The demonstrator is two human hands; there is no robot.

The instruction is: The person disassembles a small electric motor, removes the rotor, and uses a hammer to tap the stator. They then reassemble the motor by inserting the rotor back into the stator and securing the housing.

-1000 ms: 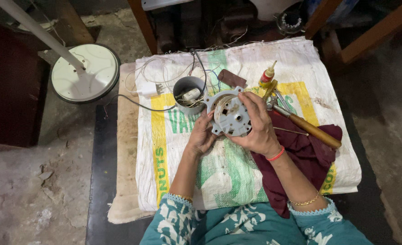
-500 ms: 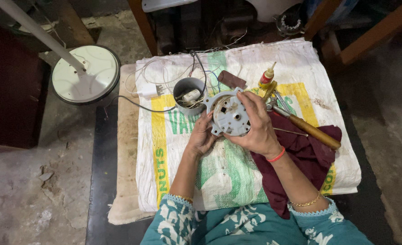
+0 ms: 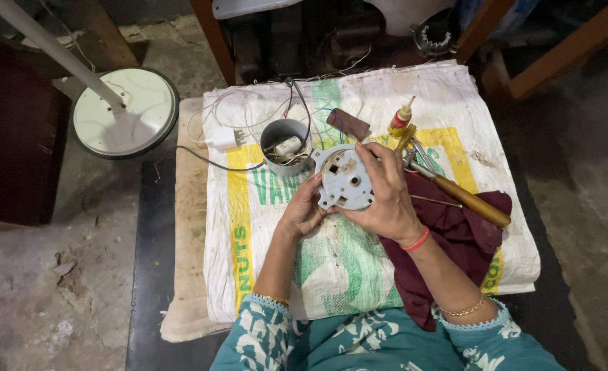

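Observation:
I hold a grey round metal motor housing (image 3: 343,178) over a white woven sack (image 3: 269,227) printed in green and yellow. My left hand (image 3: 302,209) grips its lower left edge from beneath. My right hand (image 3: 386,196) wraps its right side, fingers curled over the top rim. Just behind the housing stands a grey cylindrical cup (image 3: 284,145) holding small white parts and wires.
A maroon cloth (image 3: 455,240) lies at the right under a wooden-handled tool (image 3: 468,200). A small glue bottle (image 3: 400,118), a brown pad (image 3: 348,124) and a white plug with cord (image 3: 223,139) lie behind. A white round fan base (image 3: 127,113) with pole stands on the floor at left.
The housing has turned slightly in my hands, and my right fingers have shifted along its top rim. Everything on the sack stays where it was.

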